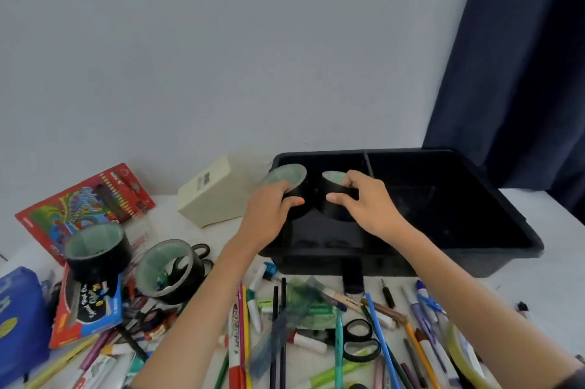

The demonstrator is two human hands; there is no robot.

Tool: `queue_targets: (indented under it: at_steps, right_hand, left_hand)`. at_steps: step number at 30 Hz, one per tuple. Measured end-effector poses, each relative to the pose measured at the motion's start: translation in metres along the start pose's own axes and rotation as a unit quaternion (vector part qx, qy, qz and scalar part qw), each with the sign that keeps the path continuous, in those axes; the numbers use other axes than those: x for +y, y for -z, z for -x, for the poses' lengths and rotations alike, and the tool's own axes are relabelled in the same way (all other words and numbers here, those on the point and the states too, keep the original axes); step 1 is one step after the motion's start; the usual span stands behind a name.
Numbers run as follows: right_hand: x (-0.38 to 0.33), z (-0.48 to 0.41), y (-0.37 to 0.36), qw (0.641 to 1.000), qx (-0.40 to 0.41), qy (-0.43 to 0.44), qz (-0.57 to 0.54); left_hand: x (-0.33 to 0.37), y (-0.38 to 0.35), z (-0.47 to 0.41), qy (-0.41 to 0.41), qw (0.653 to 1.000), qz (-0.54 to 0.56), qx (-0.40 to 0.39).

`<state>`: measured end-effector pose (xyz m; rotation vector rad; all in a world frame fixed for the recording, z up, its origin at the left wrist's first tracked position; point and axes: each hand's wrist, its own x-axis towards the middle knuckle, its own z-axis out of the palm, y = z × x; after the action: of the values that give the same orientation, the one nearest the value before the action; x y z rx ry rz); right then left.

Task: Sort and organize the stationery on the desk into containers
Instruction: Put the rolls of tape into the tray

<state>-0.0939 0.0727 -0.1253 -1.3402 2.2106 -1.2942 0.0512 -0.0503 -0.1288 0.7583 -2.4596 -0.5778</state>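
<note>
My left hand (269, 214) grips a black tape roll (289, 181) at the left rim of the black divided bin (493, 230). A second black tape roll (335, 198) is held by my right hand (370, 205) over the bin's left compartment. Each roll shows a pale green core. Two more black tape rolls, one (96, 249) and another (171, 270), lie on the desk at the left among the loose stationery.
Pens, markers, pencils and black scissors (359, 339) litter the desk in front of the bin. A cream box (212, 190) stands left of the bin. A red coloured-pencil pack (85, 202), a chalk box (90, 303) and a blue pouch (19, 316) lie at the left. A dark curtain (522, 56) hangs at the right.
</note>
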Motion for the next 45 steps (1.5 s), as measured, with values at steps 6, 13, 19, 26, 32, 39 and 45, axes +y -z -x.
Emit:
queue_targets:
  at_steps: [6, 13, 19, 26, 32, 39, 45]
  right_hand:
    - [0.019, -0.033, -0.019, 0.992, -0.043, 0.003, 0.119]
    - [0.030, -0.066, -0.048, 0.975, -0.051, -0.141, 0.164]
    - [0.021, -0.076, -0.074, 0.931, -0.029, -0.182, 0.315]
    - [0.031, -0.085, -0.075, 0.918, 0.006, -0.146, 0.370]
    - [0.039, -0.084, -0.076, 0.898, -0.012, -0.103, 0.427]
    - [0.047, -0.087, -0.083, 0.875, -0.042, -0.095, 0.472]
    - [0.047, -0.085, -0.086, 0.877, -0.060, -0.099, 0.466]
  left_hand:
    - [-0.010, -0.028, -0.033, -0.019, 0.996, -0.070, -0.043]
    - [-0.016, -0.060, -0.070, 0.012, 0.975, -0.183, -0.124]
    - [-0.026, -0.080, -0.075, -0.007, 0.965, -0.222, -0.136]
    - [-0.035, -0.085, -0.088, -0.042, 0.951, -0.249, -0.178]
    - [-0.036, -0.094, -0.080, -0.046, 0.951, -0.281, -0.119]
    - [-0.037, -0.099, -0.077, -0.049, 0.941, -0.316, -0.109]
    - [-0.039, -0.099, -0.073, -0.036, 0.945, -0.297, -0.132]
